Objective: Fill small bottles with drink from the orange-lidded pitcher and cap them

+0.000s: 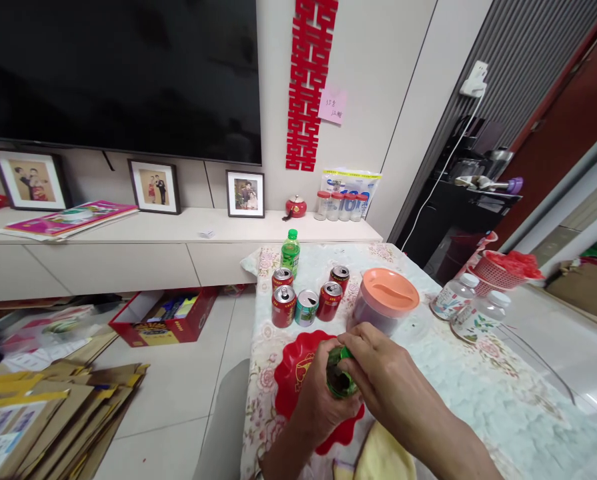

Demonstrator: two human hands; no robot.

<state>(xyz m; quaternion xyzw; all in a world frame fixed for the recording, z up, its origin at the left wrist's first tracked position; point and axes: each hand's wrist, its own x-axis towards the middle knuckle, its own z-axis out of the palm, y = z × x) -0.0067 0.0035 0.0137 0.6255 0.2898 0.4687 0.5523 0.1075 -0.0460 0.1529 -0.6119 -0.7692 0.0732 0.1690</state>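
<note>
Over the scalloped red tray [285,380], my left hand [315,400] is wrapped round a green plastic bottle [339,383]. My right hand [381,370] closes over the bottle's upper side, its fingers pressed at a bright green part that looks like the cap; the fingers partly hide it. Beyond my hands stand several opened drink cans, red ones [283,307] and a teal one [307,308]. Another green bottle [291,253], with its cap on, stands upright behind them. Just past my right hand is a tub with an orange lid [391,291].
A yellow cloth [385,453] lies near me on the flowered tablecloth [478,400]. Two clear jars with white lids [481,317] stand at the right. Behind the table runs a white cabinet [218,230] with framed photos. Flattened cardboard [78,413] and a red box [165,320] are on the floor at left.
</note>
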